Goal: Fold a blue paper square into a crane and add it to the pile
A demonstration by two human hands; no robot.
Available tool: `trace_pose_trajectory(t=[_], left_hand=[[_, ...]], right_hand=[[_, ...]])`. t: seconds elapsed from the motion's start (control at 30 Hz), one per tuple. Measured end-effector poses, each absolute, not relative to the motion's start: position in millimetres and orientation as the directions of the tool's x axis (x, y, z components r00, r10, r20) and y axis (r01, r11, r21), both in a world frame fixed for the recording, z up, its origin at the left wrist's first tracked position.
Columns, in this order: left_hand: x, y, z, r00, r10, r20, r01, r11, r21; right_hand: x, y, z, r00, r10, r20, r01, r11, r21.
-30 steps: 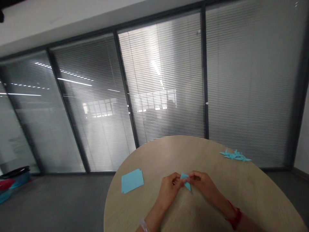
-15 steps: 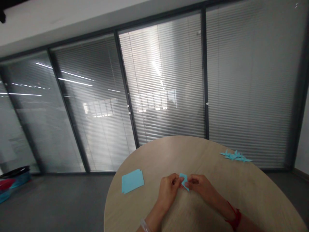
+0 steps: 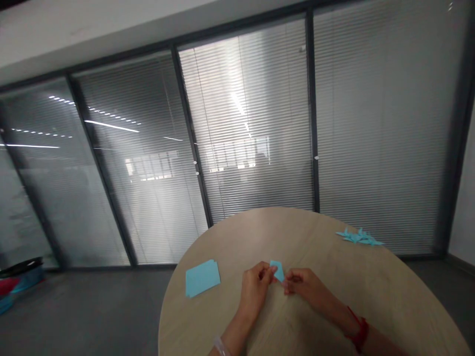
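A small folded piece of blue paper [image 3: 277, 270] is held up between my two hands over the near middle of the table. My left hand [image 3: 256, 285] pinches its left edge between thumb and fingers. At its lower right corner, the fingertips of my right hand [image 3: 302, 284] are closed on the paper, and they cover that corner. To the left lies a stack of flat blue paper sheets [image 3: 202, 278]. Several folded blue paper pieces with pointed tips [image 3: 359, 237] sit in a pile near the table's far right edge.
The round wooden table [image 3: 267, 227] stands close to a glass partition with blinds [image 3: 248, 123]. On the floor at the far left are a black-rimmed blue container [image 3: 25, 272] and a red and blue object [image 3: 6, 291], cut by the frame.
The folded paper has tilted and moved slightly up and left, with more of its face showing. My right fingers have shifted to its lower corner. The view has turned a little.
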State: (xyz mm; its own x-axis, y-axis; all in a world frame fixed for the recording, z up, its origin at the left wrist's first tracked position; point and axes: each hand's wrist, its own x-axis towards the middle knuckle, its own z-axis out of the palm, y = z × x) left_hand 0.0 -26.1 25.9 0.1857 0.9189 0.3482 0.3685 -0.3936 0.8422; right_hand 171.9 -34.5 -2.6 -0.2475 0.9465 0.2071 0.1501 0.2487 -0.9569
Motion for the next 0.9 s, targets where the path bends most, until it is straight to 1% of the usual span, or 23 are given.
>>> trace_pose_trajectory(t=[0.13, 0.3, 0.63, 0.77, 0.9], left_hand=[[4, -26, 27, 0.21, 0.932, 0.297, 0.289, -0.349, 0.891], [7, -27, 29, 0.176, 0.95, 0.259, 0.286, -0.301, 0.91], [7, -32, 38, 0.183, 0.962, 0.204, 0.169, -0.235, 0.957], [6, -26, 34, 0.199, 0.958, 0.206, 0.114, -0.232, 0.966], [6, -25, 31, 0.173, 0.955, 0.241, 0.089, -0.259, 0.962]], right_hand=[[173, -39, 3, -0.251, 0.941, 0.228, 0.172, 0.276, -0.946], [172, -41, 7, -0.284, 0.932, 0.225, 0.185, 0.283, -0.941], [174, -43, 9, -0.289, 0.929, 0.229, 0.188, 0.29, -0.938], [175, -43, 8, -0.298, 0.93, 0.215, 0.201, 0.281, -0.938], [175, -43, 8, -0.317, 0.923, 0.218, 0.192, 0.288, -0.938]])
